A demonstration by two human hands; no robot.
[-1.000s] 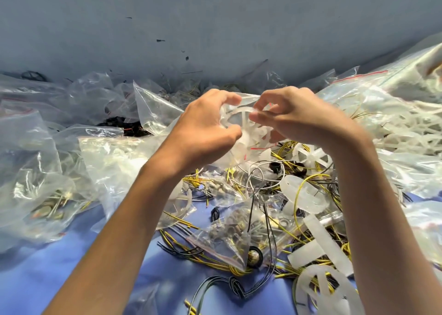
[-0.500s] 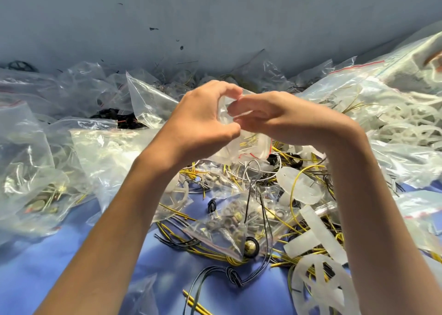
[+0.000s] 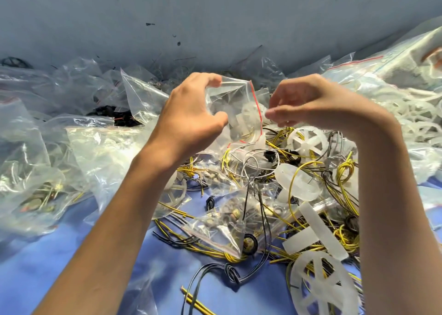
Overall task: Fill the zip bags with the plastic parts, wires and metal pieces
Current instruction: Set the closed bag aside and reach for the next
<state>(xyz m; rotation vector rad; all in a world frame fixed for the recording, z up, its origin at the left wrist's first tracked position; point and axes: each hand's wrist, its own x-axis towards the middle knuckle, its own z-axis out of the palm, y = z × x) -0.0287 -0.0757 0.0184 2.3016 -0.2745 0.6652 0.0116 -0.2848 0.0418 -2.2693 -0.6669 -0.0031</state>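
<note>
Pinching clear red-edged zip bag (image 3: 229, 104) of white parts (image 3: 247, 113): left hand (image 3: 189, 118); grip of right hand (image 3: 311, 101) unclear.

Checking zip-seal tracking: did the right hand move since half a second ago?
Yes. The right hand has gone rightward, away from the bag the left hand holds, toward the white spoked wheel in the pile.

**Blurred fingertips, cropped edges**

The right hand (image 3: 318, 104) has blurred fingertips (image 3: 272, 115), so it is unclear whether they touch the zip bag (image 3: 235, 104). The white wheel (image 3: 321, 288) runs off the bottom edge and the big bag (image 3: 406, 61) off the right. The black thing (image 3: 12, 62) at far left is too small to tell.
</note>
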